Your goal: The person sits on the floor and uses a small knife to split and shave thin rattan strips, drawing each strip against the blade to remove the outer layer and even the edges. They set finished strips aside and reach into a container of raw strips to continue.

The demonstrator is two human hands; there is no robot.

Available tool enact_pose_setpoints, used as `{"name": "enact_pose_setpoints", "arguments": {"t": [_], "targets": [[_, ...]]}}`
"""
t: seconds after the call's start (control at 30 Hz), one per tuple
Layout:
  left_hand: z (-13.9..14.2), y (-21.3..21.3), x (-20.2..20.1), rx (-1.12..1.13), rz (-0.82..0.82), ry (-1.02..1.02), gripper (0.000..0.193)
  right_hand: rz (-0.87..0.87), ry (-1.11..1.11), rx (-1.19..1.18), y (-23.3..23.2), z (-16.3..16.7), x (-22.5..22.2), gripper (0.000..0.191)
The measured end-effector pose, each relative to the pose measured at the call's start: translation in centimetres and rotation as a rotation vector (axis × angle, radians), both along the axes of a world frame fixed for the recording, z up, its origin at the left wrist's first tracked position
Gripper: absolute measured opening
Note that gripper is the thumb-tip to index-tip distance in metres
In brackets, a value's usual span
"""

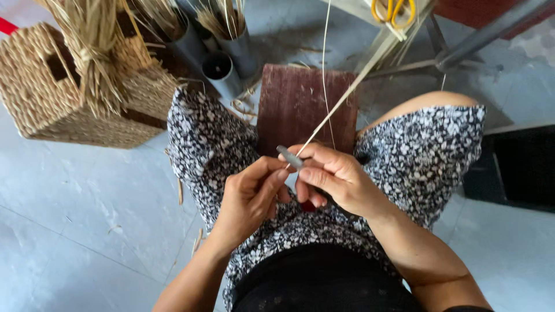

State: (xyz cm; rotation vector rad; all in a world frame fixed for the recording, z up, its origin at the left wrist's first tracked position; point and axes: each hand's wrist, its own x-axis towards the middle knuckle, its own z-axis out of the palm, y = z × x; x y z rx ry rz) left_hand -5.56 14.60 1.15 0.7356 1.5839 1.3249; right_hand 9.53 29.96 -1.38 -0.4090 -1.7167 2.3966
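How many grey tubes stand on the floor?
3: one open tube nearest the knee, one holding straw behind it, one beside the woven basket. More may be hidden.

Pale tiled floor (87,219) (daylit), metal table legs (474,40)

Your right hand (332,176) covers most of the grey blade (289,156), the strip (347,95) runs off the top edge, and the scissors (393,10) are cut off there too.
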Motion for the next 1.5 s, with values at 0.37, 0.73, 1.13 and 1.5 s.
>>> {"name": "enact_pose_setpoints", "arguments": {"t": [0.37,0.73,1.13,1.5], "targets": [[0.7,-3.6,0.6,0.02,-0.065,0.166,0.015,-0.139,0.045,0.04,-0.9,0.1,3.0,0.031],[0.5,-8.5,-1.6,-0.073,-0.057,0.325,0.013,-0.409,0.051,0.057,2.2,1.6,6.3,0.031],[-0.5,-11.5,-2.9,-0.118,-0.012,0.409,0.015,-0.787,0.289,0.028,8.8,0.8,12.2,0.025],[-1.3,-9.0,-0.9,-0.19,-0.003,0.255,0.016,-0.382,0.001,0.077,1.1,1.4,6.8,0.049]]}}
